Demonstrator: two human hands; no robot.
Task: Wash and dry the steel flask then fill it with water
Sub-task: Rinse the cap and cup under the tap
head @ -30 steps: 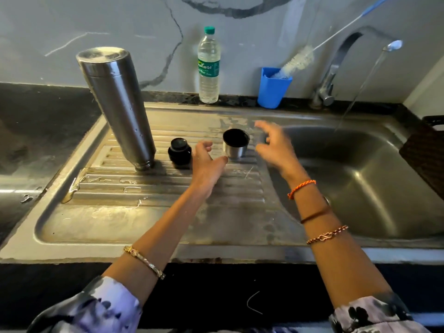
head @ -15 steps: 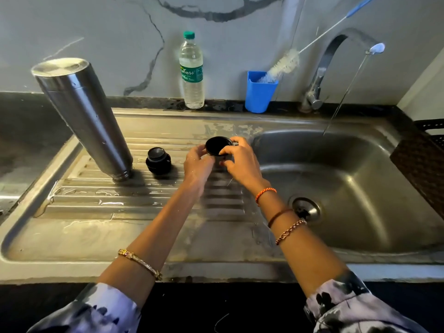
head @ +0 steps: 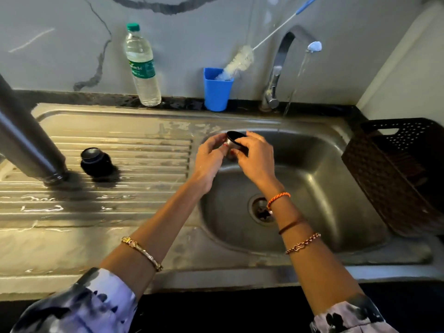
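Head view: both hands at twelve o'clock over the basin's back-left rim, left hand point(head: 209, 156) and right hand point(head: 255, 157) each with fingers curled round the small steel cup-lid point(head: 233, 142), pinched between them. Washing step, judged — lid next for the running stream point(head: 292, 92) at one o'clock, a short carry rightward. Steel flask point(head: 26, 138) upended on the drainboard point(head: 134, 150) at nine o'clock, black stopper point(head: 95, 161) just beside it, both well apart from the hands. Open room across the sink bowl point(head: 319, 179); brown basket point(head: 396, 174) crowding the three o'clock edge, tap point(head: 278, 68) overhead at one.
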